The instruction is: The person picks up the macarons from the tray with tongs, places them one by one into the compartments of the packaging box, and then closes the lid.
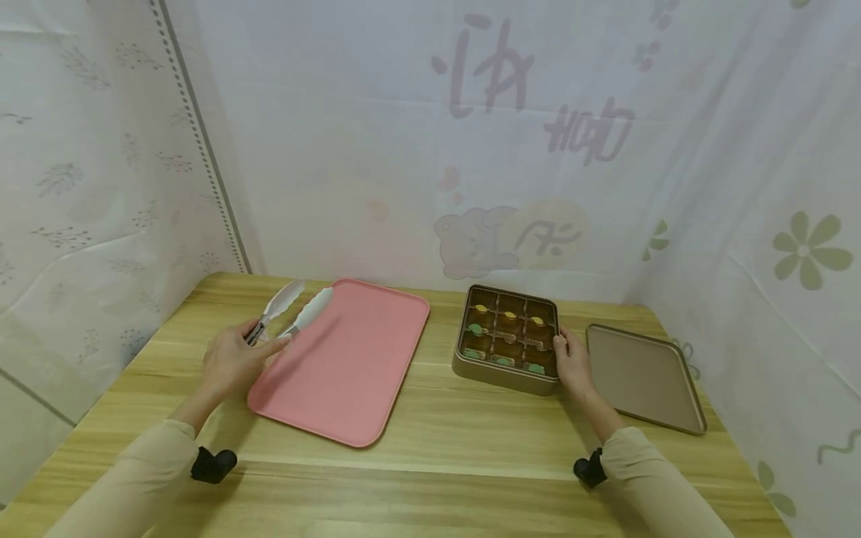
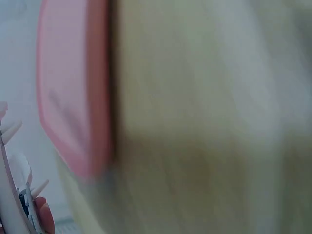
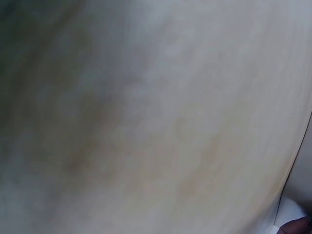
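My left hand (image 1: 232,359) grips a pair of tongs (image 1: 288,310) with white tips, held above the left edge of a pink tray (image 1: 356,359). The tongs stand spread apart with nothing between their tips. In the left wrist view, part of the tongs (image 2: 12,195) and a fingertip (image 2: 45,217) show at the lower left. On the right, my right hand (image 1: 575,362) holds the right side of a bronze-coloured square tin (image 1: 504,379). Inside the tin, a divided insert holds small pieces with yellow and green tops. The right wrist view is mostly blurred table.
A flat bronze-coloured lid (image 1: 646,377) lies on the table right of the tin. The wooden table (image 1: 403,486) meets patterned white cloth (image 1: 336,149) at the back and both sides. Bare wood lies between the tray and the tin.
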